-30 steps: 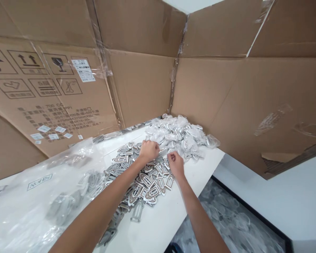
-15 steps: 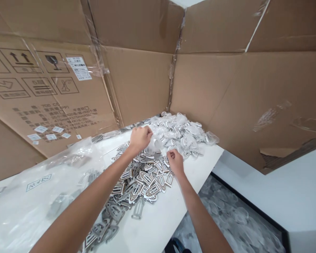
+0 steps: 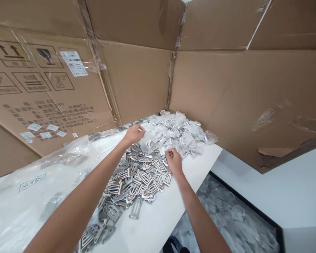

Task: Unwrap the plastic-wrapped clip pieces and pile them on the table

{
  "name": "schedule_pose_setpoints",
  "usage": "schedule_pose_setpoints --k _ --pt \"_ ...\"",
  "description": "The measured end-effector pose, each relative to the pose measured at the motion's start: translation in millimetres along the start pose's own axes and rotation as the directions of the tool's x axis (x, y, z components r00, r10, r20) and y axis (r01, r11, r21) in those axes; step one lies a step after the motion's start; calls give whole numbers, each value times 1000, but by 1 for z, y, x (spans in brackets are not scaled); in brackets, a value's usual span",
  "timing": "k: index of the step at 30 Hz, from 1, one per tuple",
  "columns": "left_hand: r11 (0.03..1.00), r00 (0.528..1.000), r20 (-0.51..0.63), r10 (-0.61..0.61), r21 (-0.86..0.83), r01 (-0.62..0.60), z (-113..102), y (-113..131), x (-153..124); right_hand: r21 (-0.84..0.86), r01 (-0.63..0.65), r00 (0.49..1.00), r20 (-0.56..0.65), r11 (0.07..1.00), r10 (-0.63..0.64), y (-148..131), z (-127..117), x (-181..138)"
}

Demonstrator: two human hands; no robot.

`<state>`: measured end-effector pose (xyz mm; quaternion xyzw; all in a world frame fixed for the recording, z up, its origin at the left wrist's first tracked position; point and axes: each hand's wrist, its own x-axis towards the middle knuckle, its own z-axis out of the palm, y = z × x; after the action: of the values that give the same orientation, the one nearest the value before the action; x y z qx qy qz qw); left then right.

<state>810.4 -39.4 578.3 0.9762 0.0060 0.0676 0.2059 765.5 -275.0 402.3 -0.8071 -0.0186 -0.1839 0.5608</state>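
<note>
Cardboard walls [image 3: 226, 80] stand behind and to both sides of the white counter [image 3: 160, 225]. Clear plastic sheet [image 3: 28, 196] covers the counter's left part. Loose pile of flat metal pieces [image 3: 131, 179], arch-shaped with slots, lies mid-counter, between the two forearms. Smaller heap of bagged pieces [image 3: 179, 135] lies at the far corner, touching the loose pile. Left hand [image 3: 133, 133] is closed, pinching the edge of a small clear bag [image 3: 150, 144] that hangs over the far edge of the loose pile, just beside the bagged heap. Right hand [image 3: 173, 160] rests on the right edge of the loose pile, fingers curled together; whether it grips a piece, cannot tell. Hands are near each other, the bag between them.
</note>
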Motion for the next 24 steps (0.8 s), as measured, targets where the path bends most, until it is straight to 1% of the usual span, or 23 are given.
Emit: schedule_pose_setpoints --k 3,5,8,10,13,17,20,24 --pt "994 1000 -4 -30 104 30 0 -23 -6 1 -9 1000 1 1000 9 0 0 0" --pt "990 1000 -4 18 142 -17 3 -30 -12 -1 -9 1000 0 1000 9 0 1 1" --pt "979 989 71 132 149 -141 13 -29 -15 -4 -5 1000 -2 1000 5 -1 1 1" --pt "973 979 131 156 150 -176 20 -24 -12 -4 -2 1000 -5 1000 2 -1 1 0" --pt "974 977 170 127 163 -155 31 -19 -5 4 -1 1000 -6 1000 1 -1 0 0" --pt "982 981 176 78 157 -107 36 -18 0 15 -6 1000 3 1000 6 -1 1 0" --pt "992 989 143 48 108 -64 32 -19 2 18 -22 1000 3 1000 22 -2 1 0" --pt "998 992 119 35 -51 -29 20 -18 2 14 -24 1000 5 1000 24 -3 0 0"
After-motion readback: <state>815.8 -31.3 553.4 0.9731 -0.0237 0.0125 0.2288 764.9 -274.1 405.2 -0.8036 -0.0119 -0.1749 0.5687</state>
